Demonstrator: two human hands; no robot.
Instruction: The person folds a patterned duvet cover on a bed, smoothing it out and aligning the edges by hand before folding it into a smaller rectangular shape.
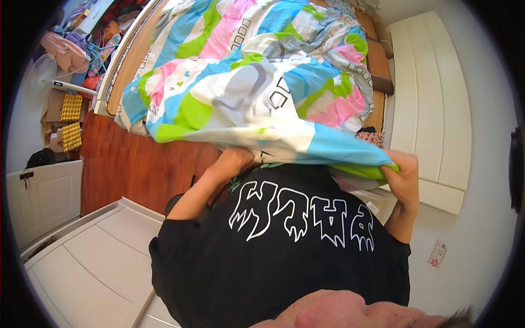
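A duvet [240,93] patterned in white, blue, green, pink and grey spreads over the bed, its near edge lifted off toward my body. My right hand [402,169] is closed on the near right corner of this edge, with the fingers wrapped over the blue and green cloth. At the middle of the same edge, my left hand [240,159] grips the cloth; the duvet partly hides its fingers. Between the two hands the cloth is pulled fairly straight, and its near part is blurred by motion.
The bed's wooden edge [123,71] shows at left, with brown cushions [379,63] along the right. A white panel [429,109] stands by the right wall. At far left are a fan [46,74], piled clothes and boxes. A white cabinet [90,268] is at lower left.
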